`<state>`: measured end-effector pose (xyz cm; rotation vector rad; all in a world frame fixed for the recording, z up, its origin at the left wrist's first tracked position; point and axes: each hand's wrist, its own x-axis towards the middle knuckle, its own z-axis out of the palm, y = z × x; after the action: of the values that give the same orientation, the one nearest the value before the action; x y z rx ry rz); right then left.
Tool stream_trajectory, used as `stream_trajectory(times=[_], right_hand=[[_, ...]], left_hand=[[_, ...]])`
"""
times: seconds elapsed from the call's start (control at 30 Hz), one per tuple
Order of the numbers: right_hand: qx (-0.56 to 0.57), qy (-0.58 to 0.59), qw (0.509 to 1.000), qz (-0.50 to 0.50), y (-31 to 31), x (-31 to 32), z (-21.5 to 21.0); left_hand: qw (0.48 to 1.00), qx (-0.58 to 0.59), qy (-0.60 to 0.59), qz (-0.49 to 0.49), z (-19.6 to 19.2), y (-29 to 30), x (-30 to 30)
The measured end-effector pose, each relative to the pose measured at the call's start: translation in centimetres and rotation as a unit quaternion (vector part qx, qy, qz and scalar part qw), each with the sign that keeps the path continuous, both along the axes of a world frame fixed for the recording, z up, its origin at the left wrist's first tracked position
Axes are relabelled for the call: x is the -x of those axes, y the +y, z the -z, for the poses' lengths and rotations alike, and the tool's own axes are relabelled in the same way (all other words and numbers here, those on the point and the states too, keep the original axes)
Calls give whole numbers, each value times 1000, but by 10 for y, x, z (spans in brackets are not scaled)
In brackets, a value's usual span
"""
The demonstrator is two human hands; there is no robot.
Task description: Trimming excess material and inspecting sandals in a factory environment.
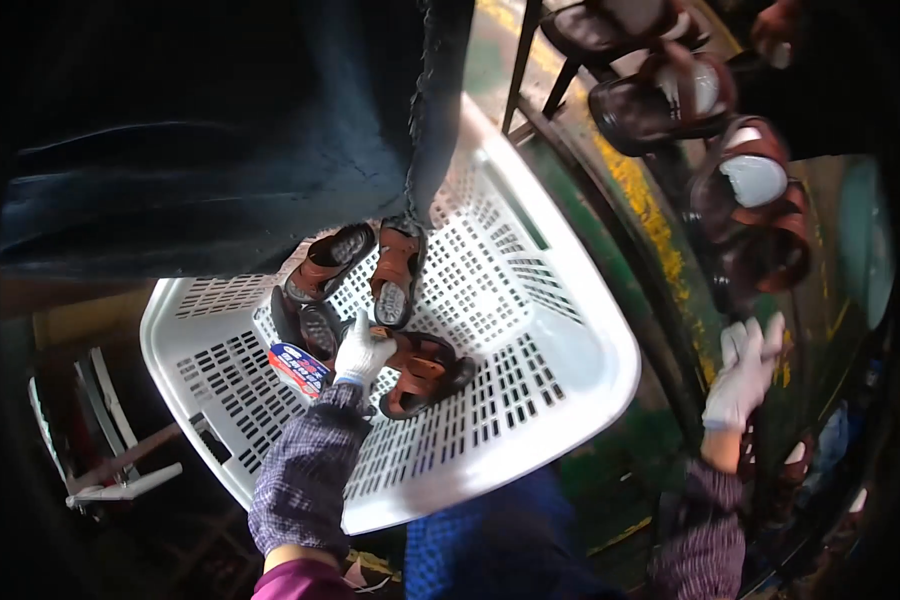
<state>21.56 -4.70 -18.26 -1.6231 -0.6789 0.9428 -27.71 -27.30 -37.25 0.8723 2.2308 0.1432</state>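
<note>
My left hand (363,352), in a white glove, is down inside a white plastic basket (580,385). One finger is stretched out, and the hand's right side touches or nearly touches a brown sandal (422,374); its other fingers are partly hidden. Beyond it lie another brown sandal (398,272) and a dark-soled brown sandal (330,262), with a further dark sandal (317,328) close by. A red, blue and white label (300,369) is beside my wrist. My right hand (745,372), also gloved, hovers outside the basket with fingers apart, below a brown sandal (770,240).
Several brown sandals with white pads, such as this sandal (753,178), line the right side, blurred. Another person's hand (775,32) shows at upper right. Dark cloth (220,150) overhangs the basket's far side. A metal frame (120,490) stands at left.
</note>
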Motion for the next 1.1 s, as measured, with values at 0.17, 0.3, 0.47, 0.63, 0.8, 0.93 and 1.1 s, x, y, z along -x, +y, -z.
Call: stream_trajectory(times=[0.17, 0.3, 0.47, 0.63, 0.8, 0.93, 1.1], right_hand=[[69, -66, 995, -2, -89, 28, -1], [172, -206, 961, -66, -104, 86, -23], [128, -84, 928, -339, -121, 113, -56], [173, -193, 789, -558, -104, 160, -109], [130, -282, 781, -541, -148, 117, -155], [137, -90, 877, -452, -163, 51, -188], [266, 577, 675, -374, -183, -18, -187]], left_hand=[[995, 40, 88, -29, 116, 125, 20], [996, -48, 65, -35, 149, 106, 30], [961, -166, -127, -183, -14, 83, -15], [923, -198, -241, -224, -231, 63, -99], [952, -175, -243, -61, -376, 35, -192], [885, -306, -344, 66, -436, 0, -242], [850, -303, -387, -192, -435, -37, -279]])
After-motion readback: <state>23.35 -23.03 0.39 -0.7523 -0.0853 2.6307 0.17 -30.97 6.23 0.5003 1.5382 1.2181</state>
